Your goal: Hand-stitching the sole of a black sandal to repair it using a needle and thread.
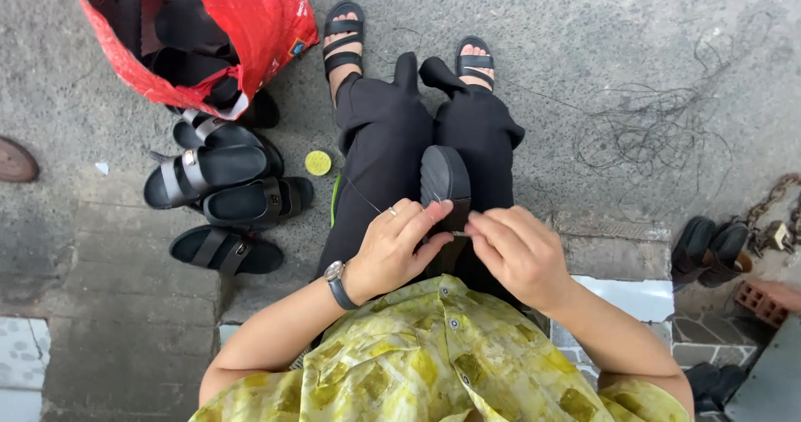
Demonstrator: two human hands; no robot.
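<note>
landmark: black sandal sole resting on the lap, sole up
left of it: the left hand closes that side, fingers touching the sole's edge; a thin thread runs up-left across the thigh
right of it: the right hand sits just beside, fingertips pinched near the sole's lower edge
beyond it: knees and two sandalled feet block the way ahead
far left of it: a pile of black sandals, a red bag and a small yellow-green disc crowd the ground
far right of it: bare concrete, then a tangle of thread; past that, dark shoes and a chain
open passage: concrete strip between the right knee and the tangle
</note>
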